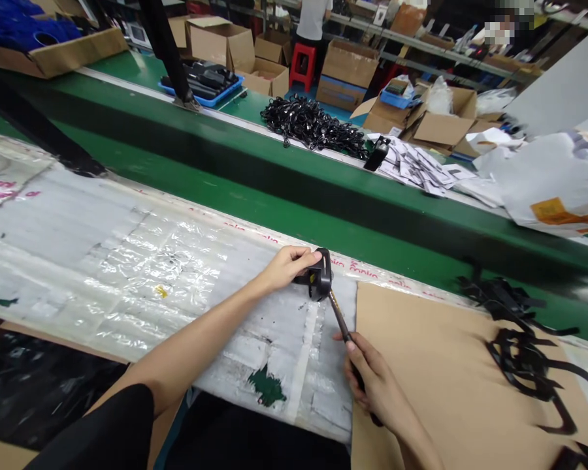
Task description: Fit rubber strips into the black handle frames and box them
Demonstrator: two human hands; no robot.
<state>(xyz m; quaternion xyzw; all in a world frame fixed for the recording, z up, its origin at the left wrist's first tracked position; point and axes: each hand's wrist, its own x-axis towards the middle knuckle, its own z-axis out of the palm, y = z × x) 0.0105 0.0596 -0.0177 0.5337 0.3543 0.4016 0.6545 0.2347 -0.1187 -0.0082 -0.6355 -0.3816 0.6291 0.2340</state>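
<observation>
My left hand (287,266) is closed round a small black plastic part (318,277), pressing it onto the plastic-wrapped bench top (127,261). My right hand (372,382) grips the handle of a thin dark tool (340,320). The tool's tip touches the black part from below. A brown cardboard sheet (445,365) lies under my right hand. On the sheet's right side lie several black plastic strips (524,352).
Beyond the bench runs a green conveyor (284,176). On its far side lie a heap of black cables (313,124), white leaflets (416,166), a blue tray of black parts (208,81) and open cardboard boxes (441,121). A person in white (313,16) stands at the back.
</observation>
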